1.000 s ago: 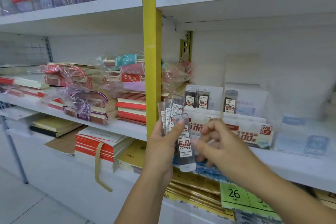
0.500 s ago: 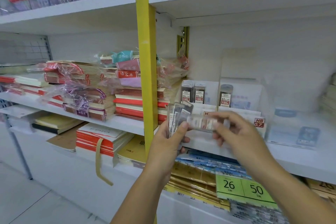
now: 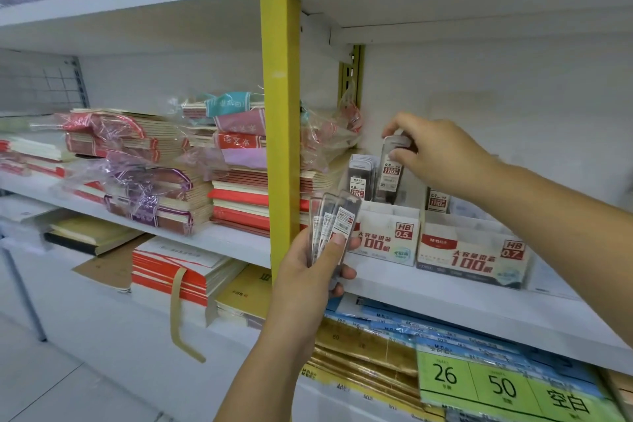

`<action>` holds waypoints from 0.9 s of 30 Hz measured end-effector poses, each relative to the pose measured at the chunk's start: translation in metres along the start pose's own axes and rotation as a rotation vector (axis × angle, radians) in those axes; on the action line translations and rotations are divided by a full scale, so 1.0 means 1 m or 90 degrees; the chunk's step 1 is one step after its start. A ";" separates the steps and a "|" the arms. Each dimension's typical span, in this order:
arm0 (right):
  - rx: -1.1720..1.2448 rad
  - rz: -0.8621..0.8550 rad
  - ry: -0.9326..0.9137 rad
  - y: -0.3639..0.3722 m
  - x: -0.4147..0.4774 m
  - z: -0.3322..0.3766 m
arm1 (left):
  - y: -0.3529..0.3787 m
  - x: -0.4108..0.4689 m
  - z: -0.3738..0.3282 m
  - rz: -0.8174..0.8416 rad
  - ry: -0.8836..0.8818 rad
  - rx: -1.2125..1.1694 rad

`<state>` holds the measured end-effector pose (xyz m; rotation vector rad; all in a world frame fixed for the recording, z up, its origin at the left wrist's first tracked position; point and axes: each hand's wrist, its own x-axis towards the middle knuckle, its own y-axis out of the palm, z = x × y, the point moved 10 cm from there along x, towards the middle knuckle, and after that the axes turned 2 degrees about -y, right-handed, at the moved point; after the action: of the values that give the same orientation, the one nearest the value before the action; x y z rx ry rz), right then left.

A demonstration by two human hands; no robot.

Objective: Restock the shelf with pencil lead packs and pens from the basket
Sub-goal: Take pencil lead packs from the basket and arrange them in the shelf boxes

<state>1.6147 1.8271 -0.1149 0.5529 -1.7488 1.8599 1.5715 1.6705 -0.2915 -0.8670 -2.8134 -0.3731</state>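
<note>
Right hand (image 3: 442, 154): pinches one pack (image 3: 390, 169) by its top, upright over the 0.5 box (image 3: 387, 240).
Left hand (image 3: 308, 279): grips fanned packs (image 3: 334, 223) just off the shelf (image 3: 428, 296) front edge.
Done: a few boxed packs (image 3: 358, 178) at the shelf's left end.
Left: the fanned packs; pens and basket unseen.

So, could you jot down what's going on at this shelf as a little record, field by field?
Place: shop shelf of stationery
Left hand: grips a fan of lead packs
Right hand: pinches a single lead pack by its top, upright
Position: over the back of the HB 0.5 box, beside the standing packs
Neighbour: HB 0.7 box on the right
Left of the yellow post: stacked notebooks
Basket: not in view
</note>
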 end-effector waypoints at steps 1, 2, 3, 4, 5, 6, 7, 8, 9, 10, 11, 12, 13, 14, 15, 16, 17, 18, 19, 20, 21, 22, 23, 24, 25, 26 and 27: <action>0.007 0.016 0.008 0.008 0.005 -0.002 | 0.001 0.001 0.001 0.005 -0.001 -0.002; 0.027 0.028 0.024 0.014 0.008 -0.006 | 0.001 0.001 0.001 0.011 0.000 -0.004; 0.048 0.034 0.044 0.019 0.010 -0.011 | 0.002 0.001 0.001 0.017 0.002 -0.006; 0.054 0.032 0.059 0.023 0.012 -0.015 | 0.002 0.002 0.001 0.022 0.003 -0.007; 0.042 0.029 0.060 0.026 0.013 -0.018 | 0.001 0.002 0.000 0.025 0.006 -0.008; 0.016 0.030 0.053 0.028 0.013 -0.019 | 0.001 0.002 0.000 0.028 0.007 -0.010; -0.016 0.034 0.044 0.031 0.013 -0.018 | 0.000 0.002 0.000 0.028 0.008 -0.011; -0.053 0.039 0.034 0.033 0.011 -0.016 | -0.001 0.003 0.000 0.028 0.008 -0.009; -0.092 0.036 0.023 0.033 0.009 -0.014 | -0.002 0.003 0.001 0.028 0.009 -0.006; -0.118 0.017 0.014 0.030 0.006 -0.012 | -0.002 0.003 0.000 0.029 0.009 -0.004; -0.118 -0.016 0.006 0.024 0.002 -0.007 | -0.002 0.003 0.000 0.032 0.010 -0.005; -0.082 -0.049 0.005 0.016 -0.005 -0.003 | -0.001 0.002 -0.001 0.036 0.012 -0.007; -0.009 -0.063 0.014 0.011 -0.012 0.001 | 0.001 0.002 -0.002 0.042 0.014 -0.009; 0.081 -0.050 0.031 0.011 -0.021 0.005 | 0.003 0.001 -0.004 0.051 0.016 -0.012; 0.176 -0.009 0.047 0.016 -0.030 0.010 | 0.005 0.000 -0.006 0.061 0.018 -0.019; 0.260 0.040 0.058 0.023 -0.039 0.018 | 0.007 -0.001 -0.008 0.072 0.019 -0.026; 0.324 0.077 0.065 0.030 -0.048 0.025 | 0.009 -0.002 -0.009 0.083 0.021 -0.033; 0.367 0.091 0.065 0.034 -0.056 0.030 | 0.012 -0.003 -0.011 0.095 0.022 -0.037; 0.394 0.082 0.064 0.035 -0.062 0.032 | 0.014 -0.004 -0.012 0.106 0.022 -0.038; 0.414 0.056 0.070 0.033 -0.066 0.031 | 0.017 -0.005 -0.012 0.118 0.021 -0.041; 0.435 0.028 0.083 0.031 -0.070 0.027 | 0.019 -0.006 -0.011 0.126 0.016 -0.050; 0.459 0.003 0.101 0.028 -0.074 0.022 | 0.019 -0.007 -0.010 0.126 0.009 -0.066; 0.485 -0.016 0.121 0.025 -0.078 0.016 | 0.018 -0.007 -0.008 0.119 0.000 -0.086; 0.508 -0.026 0.142 0.024 -0.082 0.010 | 0.015 -0.007 -0.007 0.110 -0.004 -0.105; 0.523 -0.025 0.159 0.025 -0.087 0.005 | 0.012 -0.008 -0.006 0.100 -0.002 -0.123; 0.531 -0.011 0.172 0.027 -0.092 0.002 | 0.009 -0.009 -0.007 0.089 0.004 -0.138; 0.540 0.014 0.180 0.031 -0.096 0.002 | 0.005 -0.009 -0.008 0.076 0.009 -0.146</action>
<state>1.6705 1.8155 -0.1985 0.5233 -0.7331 2.5141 1.5829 1.6673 -0.2851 -1.0663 -2.7254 -0.6913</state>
